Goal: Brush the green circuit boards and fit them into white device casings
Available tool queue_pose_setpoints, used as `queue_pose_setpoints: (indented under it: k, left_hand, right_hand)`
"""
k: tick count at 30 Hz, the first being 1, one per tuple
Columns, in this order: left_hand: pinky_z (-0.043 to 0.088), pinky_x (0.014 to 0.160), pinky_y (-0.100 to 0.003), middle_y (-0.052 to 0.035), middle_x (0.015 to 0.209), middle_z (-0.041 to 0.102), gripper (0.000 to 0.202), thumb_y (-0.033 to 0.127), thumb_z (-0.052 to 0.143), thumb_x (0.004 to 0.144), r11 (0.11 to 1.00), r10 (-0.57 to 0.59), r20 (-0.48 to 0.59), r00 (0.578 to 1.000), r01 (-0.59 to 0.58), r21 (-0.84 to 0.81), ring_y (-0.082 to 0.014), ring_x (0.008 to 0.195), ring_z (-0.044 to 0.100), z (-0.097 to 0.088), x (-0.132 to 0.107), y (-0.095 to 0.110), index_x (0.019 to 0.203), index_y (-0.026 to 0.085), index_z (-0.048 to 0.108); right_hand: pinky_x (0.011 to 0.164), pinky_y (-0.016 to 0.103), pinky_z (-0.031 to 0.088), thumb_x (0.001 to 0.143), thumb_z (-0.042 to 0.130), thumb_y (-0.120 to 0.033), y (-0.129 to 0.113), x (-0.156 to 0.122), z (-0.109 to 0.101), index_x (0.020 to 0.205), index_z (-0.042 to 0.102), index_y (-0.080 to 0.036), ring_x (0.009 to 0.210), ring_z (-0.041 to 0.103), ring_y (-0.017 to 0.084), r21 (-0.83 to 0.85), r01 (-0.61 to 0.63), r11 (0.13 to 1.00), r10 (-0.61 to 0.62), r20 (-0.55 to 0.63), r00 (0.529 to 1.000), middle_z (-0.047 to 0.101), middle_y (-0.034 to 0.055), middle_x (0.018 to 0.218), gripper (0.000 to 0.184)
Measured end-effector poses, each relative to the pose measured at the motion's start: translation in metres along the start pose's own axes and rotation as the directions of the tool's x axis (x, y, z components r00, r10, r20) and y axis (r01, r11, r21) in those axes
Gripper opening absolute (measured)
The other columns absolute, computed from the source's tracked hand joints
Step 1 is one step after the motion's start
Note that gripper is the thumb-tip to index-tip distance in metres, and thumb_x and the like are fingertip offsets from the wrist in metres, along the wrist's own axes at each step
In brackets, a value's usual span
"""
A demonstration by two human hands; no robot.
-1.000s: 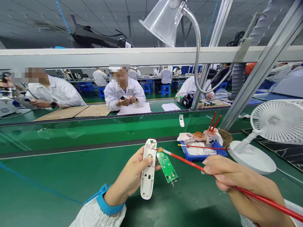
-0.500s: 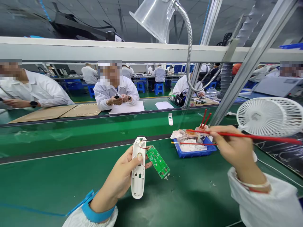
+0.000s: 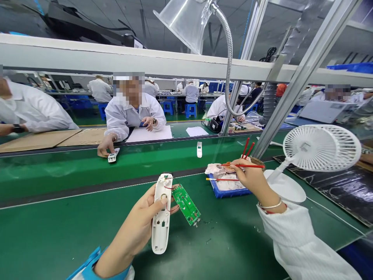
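Note:
My left hand is closed around a long white plastic housing half, its thumb pressing on the inner face. A green circuit board hangs beside the housing on thin red wires, slanting down to the right. My right hand pinches a thin red-handled brush, held nearly level over a blue tray. The brush's tip reaches the small containers there, and I cannot make out whether it dips in. Another red-handled brush lies across the tray, on white wadding.
More red sticks stand at the tray's back. A white fan is at the right, under a slanted metal post. Across the green belt, a co-worker's hand holds a white device; a white part lies farther right.
My right hand has moved left with the brush, bringing it lower over the tray. The co-worker opposite has reached down to the belt with a white device. The whole view has shifted slightly.

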State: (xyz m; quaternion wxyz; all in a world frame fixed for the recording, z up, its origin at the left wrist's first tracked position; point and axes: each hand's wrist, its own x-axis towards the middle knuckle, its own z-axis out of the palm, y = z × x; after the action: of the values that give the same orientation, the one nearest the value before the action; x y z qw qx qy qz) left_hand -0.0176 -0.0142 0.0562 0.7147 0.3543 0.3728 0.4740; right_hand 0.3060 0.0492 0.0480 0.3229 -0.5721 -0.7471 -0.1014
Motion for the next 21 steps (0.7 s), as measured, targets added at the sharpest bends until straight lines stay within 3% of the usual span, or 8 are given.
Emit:
queue_pose_setpoints:
  k: [4, 7, 10, 15, 21]
  left_hand:
    - [0.048, 0.087, -0.036, 0.0010, 0.076, 0.059, 0.035, 0.023, 0.068, 0.073, 1.000, -0.018, 0.018, 1.000, 0.018, 0.007, -0.0124, 0.071, 0.054, 0.000, 0.004, -0.001, 0.108, 0.026, 0.065]
    - [0.047, 0.088, -0.037, -0.0001, 0.083, 0.061, 0.035, 0.022, 0.068, 0.073, 1.000, -0.024, 0.028, 0.999, 0.024, 0.010, -0.0128, 0.074, 0.054, 0.001, 0.004, -0.003, 0.107, 0.027, 0.065]
    - [0.047, 0.089, -0.038, 0.0010, 0.078, 0.059, 0.033, 0.023, 0.067, 0.074, 1.000, -0.025, 0.035, 0.999, 0.024, 0.016, -0.0121, 0.072, 0.054, 0.002, 0.004, -0.003, 0.107, 0.027, 0.065]
    - [0.047, 0.088, -0.038, 0.0023, 0.071, 0.056, 0.033, 0.023, 0.068, 0.073, 1.000, -0.016, 0.022, 1.000, 0.016, 0.008, -0.0115, 0.068, 0.053, 0.002, 0.004, 0.000, 0.105, 0.026, 0.065]
    - [0.047, 0.089, -0.036, 0.0015, 0.074, 0.057, 0.031, 0.021, 0.065, 0.076, 0.999, -0.048, 0.021, 0.999, 0.048, 0.009, -0.0111, 0.072, 0.054, 0.004, 0.008, -0.001, 0.107, 0.024, 0.063]
  right_hand:
    - [0.076, 0.033, 0.043, 0.086, 0.044, -0.024, -0.002, 0.007, 0.002, 0.077, 0.061, -0.018, 0.075, 0.065, 0.022, -0.026, -0.025, 0.999, 0.027, 0.047, 0.999, 0.070, 0.0075, 0.078, 0.021]
    - [0.062, 0.028, 0.042, 0.084, 0.048, -0.020, -0.001, 0.023, 0.017, 0.072, 0.061, -0.017, 0.064, 0.065, 0.020, -0.035, -0.041, 0.999, 0.045, 0.116, 0.992, 0.069, 0.0059, 0.066, 0.018]
    - [0.058, 0.025, 0.041, 0.083, 0.049, -0.017, 0.000, 0.033, 0.028, 0.068, 0.060, -0.017, 0.063, 0.066, 0.019, -0.030, -0.034, 0.999, 0.038, 0.138, 0.990, 0.069, 0.0053, 0.063, 0.018]
    - [0.057, 0.028, 0.041, 0.084, 0.047, -0.020, 0.000, 0.026, 0.015, 0.072, 0.060, -0.017, 0.060, 0.064, 0.020, -0.045, -0.007, 0.999, 0.009, 0.050, 0.999, 0.068, 0.0054, 0.064, 0.018]
    - [0.070, 0.033, 0.046, 0.087, 0.044, -0.026, -0.002, 0.006, 0.001, 0.074, 0.058, -0.020, 0.069, 0.064, 0.021, -0.032, 0.112, 0.993, -0.114, -0.106, 0.988, 0.069, 0.0056, 0.074, 0.020]
